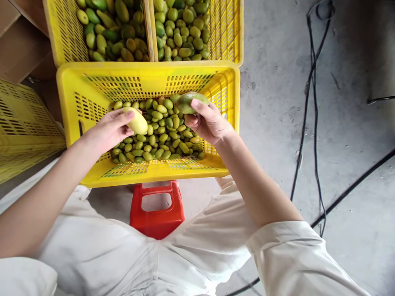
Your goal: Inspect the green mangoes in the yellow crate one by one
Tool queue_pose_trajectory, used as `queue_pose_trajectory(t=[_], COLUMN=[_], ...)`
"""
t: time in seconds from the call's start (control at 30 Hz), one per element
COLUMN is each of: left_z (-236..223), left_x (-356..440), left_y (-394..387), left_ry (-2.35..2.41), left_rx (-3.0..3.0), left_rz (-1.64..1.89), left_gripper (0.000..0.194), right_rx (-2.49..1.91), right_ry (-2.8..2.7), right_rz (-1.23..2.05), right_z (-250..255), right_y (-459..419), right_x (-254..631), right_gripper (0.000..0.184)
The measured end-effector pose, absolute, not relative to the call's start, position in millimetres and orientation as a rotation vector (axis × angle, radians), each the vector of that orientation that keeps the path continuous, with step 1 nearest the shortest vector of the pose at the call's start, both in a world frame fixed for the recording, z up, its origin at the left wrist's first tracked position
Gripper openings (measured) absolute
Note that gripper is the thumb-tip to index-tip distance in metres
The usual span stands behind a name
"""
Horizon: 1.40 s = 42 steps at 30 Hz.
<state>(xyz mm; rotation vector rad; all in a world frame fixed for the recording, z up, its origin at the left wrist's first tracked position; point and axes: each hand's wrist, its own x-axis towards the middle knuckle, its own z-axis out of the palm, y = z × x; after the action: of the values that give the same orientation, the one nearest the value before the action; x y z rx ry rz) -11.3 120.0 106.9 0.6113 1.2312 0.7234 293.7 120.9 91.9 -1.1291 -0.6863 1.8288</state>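
Observation:
A pale yellow mango [138, 121] is gripped between the thumb and fingers of my left hand [113, 126]. My right hand [211, 122] holds a larger dark green mango [191, 102], thumb on top and fingers curled beneath. Both hands are over a yellow plastic crate [147, 177] with slotted walls. On its bottom, below my hands, lies a heap of small green and yellowish mangoes [159, 142]. Part of the heap is hidden behind my hands and the two held fruits.
Beyond this crate stands a divided yellow crate [226, 31] with mangoes on both sides. Another yellow crate [27, 119] is at the left, near cardboard boxes [23, 47]. A red plastic stool [156, 220] sits between my legs. Black cables [313, 74] cross the concrete floor at the right.

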Motion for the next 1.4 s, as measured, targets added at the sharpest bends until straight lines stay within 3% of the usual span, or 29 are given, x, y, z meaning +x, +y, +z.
queue_pose_trajectory(t=[0.2,0.37,0.63,0.93,1.4], left_z=[107,108,109,110,110], left_x=[-12,-17,-17,-14,-14], left_y=[127,128,128,129,127], left_ry=[1.220,1.137,1.160,1.213,1.216], left_rx=[0.505,0.450,0.421,0.400,0.416], left_rz=[0.772,0.749,0.728,0.721,0.684], left_gripper=[0.043,0.038,0.034,0.031,0.023], right_rx=[-1.233,-1.162,-1.097,-1.306,-1.123], right_ry=[-0.629,-0.536,-0.547,-0.587,-0.578], right_rz=[1.874,1.870,1.846,1.875,1.918], right_z=[91,86,79,86,92], right_y=[125,122,118,119,115], right_x=[296,298,296,305,292], right_gripper=[0.060,0.059,0.076,0.063,0.045])
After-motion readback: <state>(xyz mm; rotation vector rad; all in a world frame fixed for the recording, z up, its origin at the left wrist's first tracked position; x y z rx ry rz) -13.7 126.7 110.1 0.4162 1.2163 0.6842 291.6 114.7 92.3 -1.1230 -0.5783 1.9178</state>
